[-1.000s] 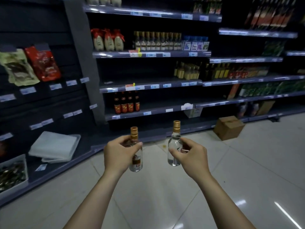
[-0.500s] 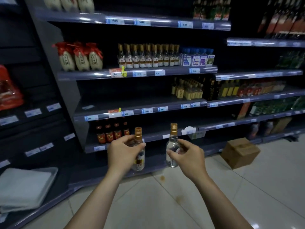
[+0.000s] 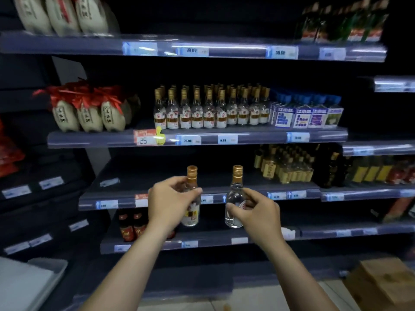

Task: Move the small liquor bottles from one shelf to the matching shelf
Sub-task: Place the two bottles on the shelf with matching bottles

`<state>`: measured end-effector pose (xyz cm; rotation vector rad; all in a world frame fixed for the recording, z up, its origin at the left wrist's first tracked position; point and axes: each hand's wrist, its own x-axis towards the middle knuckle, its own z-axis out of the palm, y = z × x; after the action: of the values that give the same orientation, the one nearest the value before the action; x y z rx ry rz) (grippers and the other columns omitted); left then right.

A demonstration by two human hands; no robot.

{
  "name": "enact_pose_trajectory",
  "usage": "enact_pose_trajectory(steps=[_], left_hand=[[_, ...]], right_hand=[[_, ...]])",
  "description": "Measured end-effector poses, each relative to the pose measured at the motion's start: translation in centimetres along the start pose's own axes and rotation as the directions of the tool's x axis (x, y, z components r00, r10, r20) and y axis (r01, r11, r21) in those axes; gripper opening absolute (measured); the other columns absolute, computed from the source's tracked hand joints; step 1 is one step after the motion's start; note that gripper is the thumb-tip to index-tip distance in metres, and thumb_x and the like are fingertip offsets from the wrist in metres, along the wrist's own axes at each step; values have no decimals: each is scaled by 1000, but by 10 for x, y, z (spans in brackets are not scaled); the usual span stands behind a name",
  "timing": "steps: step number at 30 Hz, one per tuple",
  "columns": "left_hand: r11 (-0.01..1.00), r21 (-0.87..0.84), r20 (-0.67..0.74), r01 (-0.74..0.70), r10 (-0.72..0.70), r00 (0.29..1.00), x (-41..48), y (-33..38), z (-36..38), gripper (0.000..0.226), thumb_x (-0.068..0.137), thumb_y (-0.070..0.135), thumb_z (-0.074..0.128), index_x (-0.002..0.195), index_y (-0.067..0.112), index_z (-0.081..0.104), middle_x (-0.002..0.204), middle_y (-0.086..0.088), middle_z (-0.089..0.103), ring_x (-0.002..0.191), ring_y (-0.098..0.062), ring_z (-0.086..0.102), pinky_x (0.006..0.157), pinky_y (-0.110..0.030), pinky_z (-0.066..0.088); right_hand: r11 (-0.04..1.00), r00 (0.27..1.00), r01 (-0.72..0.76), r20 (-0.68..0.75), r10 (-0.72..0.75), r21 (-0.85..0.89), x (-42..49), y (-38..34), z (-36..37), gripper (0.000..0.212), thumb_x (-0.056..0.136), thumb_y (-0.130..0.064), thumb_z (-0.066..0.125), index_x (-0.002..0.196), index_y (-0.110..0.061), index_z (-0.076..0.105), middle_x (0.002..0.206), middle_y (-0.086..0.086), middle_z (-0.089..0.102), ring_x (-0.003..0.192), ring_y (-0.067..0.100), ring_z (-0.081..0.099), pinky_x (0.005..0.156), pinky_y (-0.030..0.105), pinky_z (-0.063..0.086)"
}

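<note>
While each hand held one small bottle upright, the left bottle [image 3: 190, 217] and the right bottle [image 3: 234, 195] hung side by side, a little apart, in front of a bare shelf [image 3: 125, 194]. The left hand [image 3: 170, 203] had its fingers curled round its bottle's middle. The right hand [image 3: 258, 212] pinched its bottle with fingers and thumb.

Gold-capped bottles [image 3: 208, 111] of the same kind stood packed in rows on the shelf above [image 3: 258, 136], between pale jugs [image 3: 89, 117] with red ribbons and blue boxes [image 3: 307, 115]. I thought that was their home.

Those rows looked very full, so pushing a new bottle in could knock others over. The glass looked smooth, and a loose pinch could let one slip to the hard floor [image 3: 224, 306].
</note>
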<state>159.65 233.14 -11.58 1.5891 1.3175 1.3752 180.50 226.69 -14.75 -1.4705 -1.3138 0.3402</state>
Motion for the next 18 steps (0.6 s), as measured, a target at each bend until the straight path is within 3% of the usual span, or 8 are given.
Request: enact_pose_trajectory(steps=[3, 7, 8, 10, 11, 14, 16, 18], left_hand=[[1000, -16, -32, -19, 19, 999, 58, 4, 37, 21, 64, 33, 94, 77, 40, 79, 74, 19, 77, 68, -2, 75, 68, -34, 64], [996, -19, -43, -92, 91, 995, 129, 18, 90, 37, 64, 36, 93, 69, 64, 69, 75, 31, 73, 73, 10, 71, 74, -30, 63], [994, -30, -38, -102, 101, 994, 146, 22, 104, 33, 63, 37, 92, 70, 61, 71, 76, 31, 74, 75, 10, 71, 76, -31, 63], [993, -40, -37, -109, 107, 994, 180, 30, 128, 22, 63, 39, 92, 79, 47, 78, 79, 27, 76, 79, 8, 71, 78, -34, 63], [992, -40, -37, -119, 118, 992, 196, 36, 141, 27, 63, 40, 92, 88, 37, 81, 82, 25, 77, 82, 7, 71, 78, -34, 63], [985, -33, -56, -169, 167, 984, 235, 58, 177, 43, 65, 40, 93, 103, 23, 82, 83, 21, 77, 81, 6, 71, 76, -28, 63], [980, -36, -57, -197, 195, 979, 254, 69, 199, 40, 66, 41, 92, 101, 25, 82, 85, 19, 78, 82, 3, 73, 77, -32, 63], [977, -24, -72, -214, 211, 975, 269, 77, 218, 42, 66, 44, 91, 103, 26, 81, 91, 17, 78, 88, -2, 73, 80, -35, 63]], right_hand=[[1000, 1000, 16, 7, -16, -16, 63, 25, 3, 25, 74, -27, 90, 91, -38, 74, 74, -27, 72, 68, -7, 66, 59, 3, 43], [998, 997, 23, -73, -27, -57, 142, 43, 4, 42, 72, -28, 94, 108, -35, 75, 76, -24, 73, 77, -4, 68, 66, 12, 54], [997, 996, 33, -85, -39, -67, 163, 47, 4, 40, 71, -27, 94, 104, -37, 75, 77, -24, 74, 75, -3, 69, 67, 15, 55], [991, 987, 96, -118, -107, -97, 200, 53, -1, 37, 70, -25, 94, 100, -37, 76, 74, -33, 71, 65, -10, 66, 63, 8, 50], [987, 982, 120, -133, -134, -108, 217, 55, -5, 37, 70, -25, 94, 102, -33, 77, 70, -31, 70, 62, -11, 63, 61, 5, 46], [984, 975, 132, -165, -151, -119, 267, 58, -18, 48, 71, -32, 93, 114, -18, 78, 71, -12, 71, 68, 5, 64, 61, 15, 50], [986, 975, 134, -163, -149, -97, 296, 59, -28, 45, 72, -33, 93, 113, -22, 78, 70, -13, 71, 71, 4, 64, 64, 14, 51], [986, 976, 150, -150, -160, -75, 323, 61, -36, 34, 72, -30, 93, 96, -43, 73, 68, -23, 71, 67, -7, 64, 62, 3, 46]])
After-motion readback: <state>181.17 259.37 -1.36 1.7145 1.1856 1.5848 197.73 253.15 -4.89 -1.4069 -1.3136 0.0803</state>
